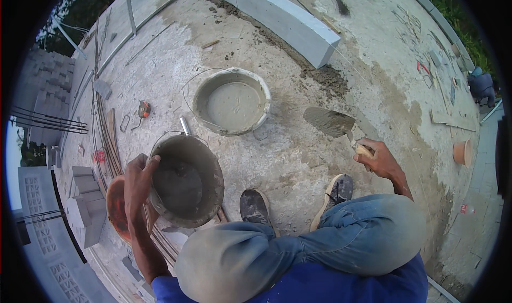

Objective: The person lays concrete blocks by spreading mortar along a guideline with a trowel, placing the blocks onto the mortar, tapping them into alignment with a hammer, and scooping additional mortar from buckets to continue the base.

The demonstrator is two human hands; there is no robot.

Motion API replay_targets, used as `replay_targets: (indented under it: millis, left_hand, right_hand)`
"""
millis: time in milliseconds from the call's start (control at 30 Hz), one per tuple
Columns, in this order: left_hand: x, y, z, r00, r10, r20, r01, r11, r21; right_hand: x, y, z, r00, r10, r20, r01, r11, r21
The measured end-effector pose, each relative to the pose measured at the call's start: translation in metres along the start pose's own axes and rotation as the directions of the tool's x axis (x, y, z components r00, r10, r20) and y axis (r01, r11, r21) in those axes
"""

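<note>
My left hand (pixel 141 176) grips the rim of a grey bucket (pixel 215 196), which is tilted so that I look into its mortar-stained inside. Some grey wet material lies at its bottom. In my right hand (pixel 380 158) is a trowel (pixel 329 120), held by its wooden handle, its blade coated with wet mortar and pointing left. Ahead between the hands stands a second bucket (pixel 267 97), white-rimmed, with smooth grey mortar inside and its wire handle folded to the left. The trowel blade is apart from both buckets.
A row of pale blocks (pixel 288 17) lies on a mortar bed ahead. Left are a tape measure (pixel 144 109), long rods (pixel 101 121), an orange-red basin (pixel 116 204) and stacked blocks (pixel 88 207). An orange-brown pot (pixel 462 152) stands right; a person (pixel 481 84) crouches at the far right.
</note>
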State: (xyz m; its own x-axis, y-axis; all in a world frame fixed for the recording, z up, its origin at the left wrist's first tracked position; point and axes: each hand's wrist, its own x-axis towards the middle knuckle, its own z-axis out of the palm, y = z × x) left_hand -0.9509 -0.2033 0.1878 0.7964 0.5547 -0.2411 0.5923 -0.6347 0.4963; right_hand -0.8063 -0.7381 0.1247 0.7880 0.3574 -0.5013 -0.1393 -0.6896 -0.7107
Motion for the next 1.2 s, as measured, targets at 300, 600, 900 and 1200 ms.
replay_targets:
  millis: [300, 600, 900, 1200]
  left_hand:
    - [-0.003, 0.128, 0.097, 0.884, 0.349, 0.312, -0.318, 0.937, -0.147]
    - [0.03, 0.233, 0.247, 0.705, 0.651, 0.281, -0.581, 0.758, -0.297]
    - [0.022, 0.226, 0.272, 0.776, 0.62, 0.114, -0.55, 0.754, -0.36]
    - [0.043, 0.204, 0.26, 0.874, 0.475, 0.108, -0.41, 0.837, -0.362]
  right_hand:
    - [-0.036, -0.019, -0.08, 0.987, -0.131, 0.091, 0.126, 0.991, 0.05]
    - [0.002, 0.009, 0.029, 0.968, -0.163, -0.193, 0.006, 0.78, -0.626]
    - [0.074, 0.045, 0.065, 0.97, 0.11, 0.217, -0.124, 0.991, 0.05]
    - [0.046, 0.079, 0.077, 0.887, -0.111, 0.449, -0.356, 0.453, 0.817]
